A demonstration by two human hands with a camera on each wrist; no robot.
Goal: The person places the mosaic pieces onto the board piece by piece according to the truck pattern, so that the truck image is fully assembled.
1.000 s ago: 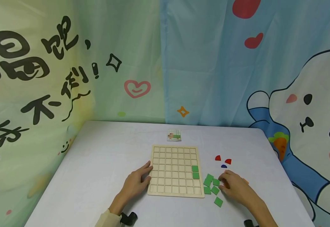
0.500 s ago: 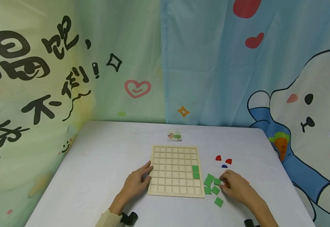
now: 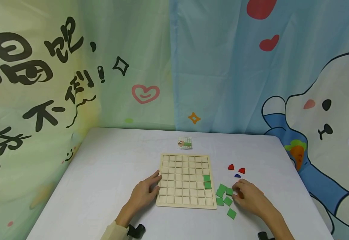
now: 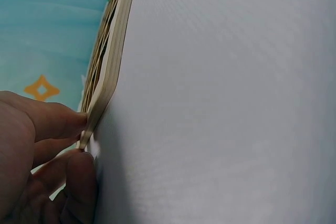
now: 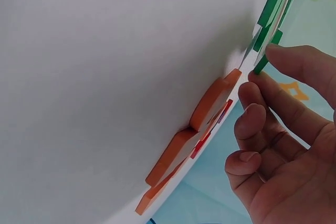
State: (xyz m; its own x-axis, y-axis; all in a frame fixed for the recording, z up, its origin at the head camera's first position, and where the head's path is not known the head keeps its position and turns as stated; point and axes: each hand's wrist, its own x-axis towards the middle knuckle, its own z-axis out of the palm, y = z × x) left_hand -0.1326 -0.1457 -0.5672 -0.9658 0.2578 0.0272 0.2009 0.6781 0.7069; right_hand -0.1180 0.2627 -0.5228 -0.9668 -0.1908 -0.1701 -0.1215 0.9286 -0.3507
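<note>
My left hand point(image 3: 144, 193) touches the left edge of a wooden grid board point(image 3: 179, 184); its fingertips point(image 4: 76, 120) lie against the rim in the left wrist view. Two green square tiles point(image 3: 207, 181) sit one above the other in cells by the board's right side. Right of the board, my right hand point(image 3: 251, 198) pinches another green tile point(image 3: 229, 191) between thumb and index finger, low over the table. Its other fingers are loosely bent in the right wrist view. Several more green tiles point(image 3: 227, 201) lie between that hand and the board.
Two red pieces point(image 3: 242, 171) and a blue half-round piece point(image 3: 237, 175) lie beyond my right hand. Orange pieces point(image 5: 170, 156) lie beside it, mostly hidden in the head view. A small picture card point(image 3: 184, 143) lies behind the board on the white table point(image 3: 114, 160).
The green tile at my right fingertips has shifted very slightly away from me with the hand. My left hand and the board keep their places.
</note>
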